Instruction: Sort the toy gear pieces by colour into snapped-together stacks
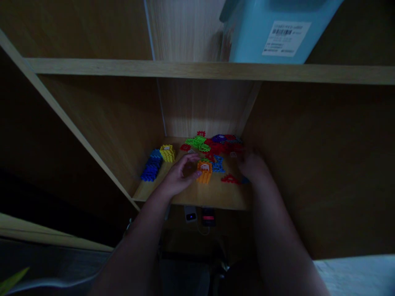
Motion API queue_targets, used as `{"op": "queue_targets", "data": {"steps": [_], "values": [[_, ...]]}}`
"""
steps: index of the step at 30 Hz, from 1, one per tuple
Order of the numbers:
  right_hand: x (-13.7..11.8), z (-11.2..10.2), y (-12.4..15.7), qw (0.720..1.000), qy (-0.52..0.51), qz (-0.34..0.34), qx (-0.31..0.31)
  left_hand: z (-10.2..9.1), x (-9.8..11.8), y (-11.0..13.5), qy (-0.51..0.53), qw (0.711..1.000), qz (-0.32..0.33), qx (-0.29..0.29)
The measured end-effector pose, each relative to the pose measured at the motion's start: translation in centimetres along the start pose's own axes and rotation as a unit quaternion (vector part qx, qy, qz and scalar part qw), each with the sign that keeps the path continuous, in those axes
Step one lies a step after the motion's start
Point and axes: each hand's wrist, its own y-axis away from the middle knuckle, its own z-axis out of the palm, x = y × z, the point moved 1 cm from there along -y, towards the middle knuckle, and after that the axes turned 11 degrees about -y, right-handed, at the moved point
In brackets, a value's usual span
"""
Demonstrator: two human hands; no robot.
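Observation:
Both my hands reach into a wooden shelf compartment strewn with plastic interlocking toy pieces. My left hand curls its fingers against the left side of a small orange block that stands on the shelf floor. My right hand rests at the right of the compartment, beside red pieces; its fingers are dark and blurred. A yellow block and a row of blue pieces lie at the left. Green pieces, red ones and purple ones are heaped at the back.
A light blue plastic bin with a white barcode label stands on the shelf above. Wooden side walls close the compartment in tightly. Below the shelf floor sit two small devices with lit displays. A pale surface shows at bottom right.

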Motion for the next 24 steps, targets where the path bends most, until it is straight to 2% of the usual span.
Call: {"op": "queue_targets", "data": {"steps": [3, 7, 10, 17, 21, 24], "values": [[-0.1, 1.7, -2.3, 0.993, 0.065, 0.085, -0.048, -0.2, 0.2, 0.0, -0.009, 1.000, 0.002, 0.012], [-0.6, 2.8, -4.9, 0.985, 0.122, 0.064, -0.100, -0.3, 0.3, -0.1, -0.013, 1.000, 0.002, 0.025], [-0.1, 3.2, -5.6, 0.984, 0.123, 0.070, -0.111, -0.3, 0.3, -0.1, -0.007, 0.999, -0.001, 0.039], [0.5, 3.9, -5.1, 0.985, 0.115, 0.068, -0.109, -0.2, 0.3, -0.2, -0.021, 0.998, 0.005, 0.056], [0.7, 4.0, -5.1, 0.994, 0.078, 0.055, -0.056, 0.0, -0.1, -0.3, -0.022, 0.998, -0.003, 0.066], [0.6, 4.1, -5.4, 0.999, 0.023, 0.003, -0.024, 0.1, -0.2, -0.2, -0.026, 0.997, -0.004, 0.073]]}}
